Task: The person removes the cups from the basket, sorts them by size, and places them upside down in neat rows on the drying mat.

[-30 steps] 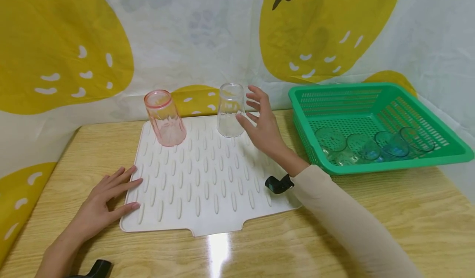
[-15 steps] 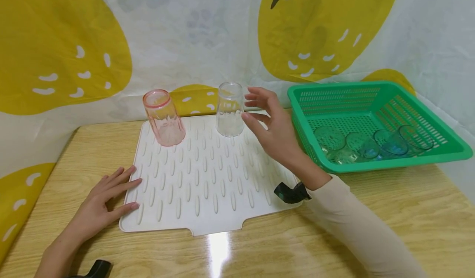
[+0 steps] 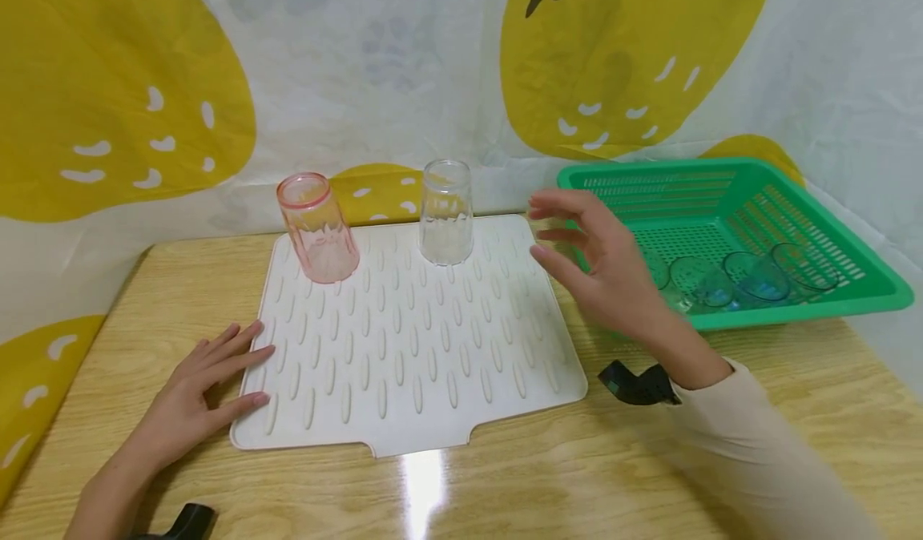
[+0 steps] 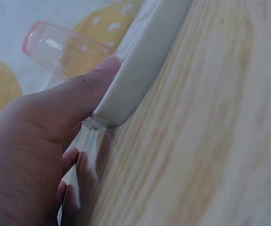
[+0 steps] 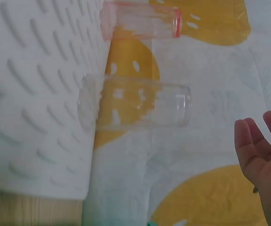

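Note:
A white drying mat (image 3: 425, 436) with raised ridges lies on the wooden table. Two upside-down glasses stand along its back edge: a pink one (image 3: 320, 231) at the left and a clear one (image 3: 446, 215) near the middle. My left hand (image 3: 191, 388) rests at the mat's left edge with its fingers spread; in the left wrist view the thumb (image 4: 86, 89) touches the mat's rim. Holding nothing, my right hand (image 3: 606, 263) hovers between the mat and the green basket (image 3: 800, 316), fingers loosely bent. The right wrist view shows the clear glass (image 5: 140, 103) apart from the fingertips (image 5: 243, 136).
Several clear and bluish glasses (image 3: 757, 280) lie inside the green basket at the right; my right hand partly covers its left wall. A white cloth with yellow shapes (image 3: 375, 67) hangs behind the table (image 3: 649, 460).
My right hand has moved away from the clear glass, to the right towards the basket. The left hand, the mat and both standing glasses have stayed in place.

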A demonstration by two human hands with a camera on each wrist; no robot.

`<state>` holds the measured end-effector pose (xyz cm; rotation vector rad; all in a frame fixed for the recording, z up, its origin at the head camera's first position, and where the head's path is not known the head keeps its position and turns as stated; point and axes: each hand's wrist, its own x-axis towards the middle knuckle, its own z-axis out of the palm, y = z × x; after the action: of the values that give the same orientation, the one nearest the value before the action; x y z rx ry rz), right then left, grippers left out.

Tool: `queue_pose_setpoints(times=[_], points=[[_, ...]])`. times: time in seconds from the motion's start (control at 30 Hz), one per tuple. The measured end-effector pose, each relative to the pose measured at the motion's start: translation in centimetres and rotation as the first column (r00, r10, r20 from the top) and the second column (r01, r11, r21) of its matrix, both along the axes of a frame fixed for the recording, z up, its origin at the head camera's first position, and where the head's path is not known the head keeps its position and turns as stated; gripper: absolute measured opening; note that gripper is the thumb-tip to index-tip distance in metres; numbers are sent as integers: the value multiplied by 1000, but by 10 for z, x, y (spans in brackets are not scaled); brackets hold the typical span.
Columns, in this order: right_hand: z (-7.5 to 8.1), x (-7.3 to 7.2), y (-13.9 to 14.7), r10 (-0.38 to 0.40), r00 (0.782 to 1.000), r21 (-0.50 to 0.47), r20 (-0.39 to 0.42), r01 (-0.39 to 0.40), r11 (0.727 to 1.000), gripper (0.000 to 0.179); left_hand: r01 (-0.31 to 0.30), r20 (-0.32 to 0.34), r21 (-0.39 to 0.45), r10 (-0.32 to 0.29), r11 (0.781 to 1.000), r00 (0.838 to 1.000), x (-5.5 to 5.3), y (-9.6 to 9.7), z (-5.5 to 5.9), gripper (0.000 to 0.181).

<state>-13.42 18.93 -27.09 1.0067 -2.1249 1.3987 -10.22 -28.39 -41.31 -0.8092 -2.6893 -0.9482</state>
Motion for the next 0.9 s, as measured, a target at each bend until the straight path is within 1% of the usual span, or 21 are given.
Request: queue_pose_setpoints(times=[0.13,0.27,0.37,0.43,0.53,0.6,0.77,0.9], points=[[3,2,20,15,999,54,-49,-12,998,42,4,6,7,-4,1000,1000,0,1,1,63],[7,4,41,34,998,99,-57,-28,995,43,6,10,0,-6,1000,1000,-2,1,1,63],[11,8,52,54,998,92,-46,-50,995,45,2,14,-13,-1,1000,1000,-2,0,1,62],[13,10,55,75,996,76,-52,-71,995,46,-2,15,-15,2,1000,1000,-1,0,0,62],[13,11,61,108,992,63,-60,-104,993,48,-4,16,-12,4,1000,1000,-1,0,-1,62],[11,11,68,115,992,70,-53,-111,991,49,-4,15,-6,4,1000,1000,-1,-1,-1,63],[7,12,89,63,998,147,-30,-58,987,50,-5,13,-16,6,1000,1000,-2,-2,-1,63],[3,10,107,17,1000,250,-23,-11,968,50,-9,16,-26,10,1000,1000,-2,-1,0,63]])
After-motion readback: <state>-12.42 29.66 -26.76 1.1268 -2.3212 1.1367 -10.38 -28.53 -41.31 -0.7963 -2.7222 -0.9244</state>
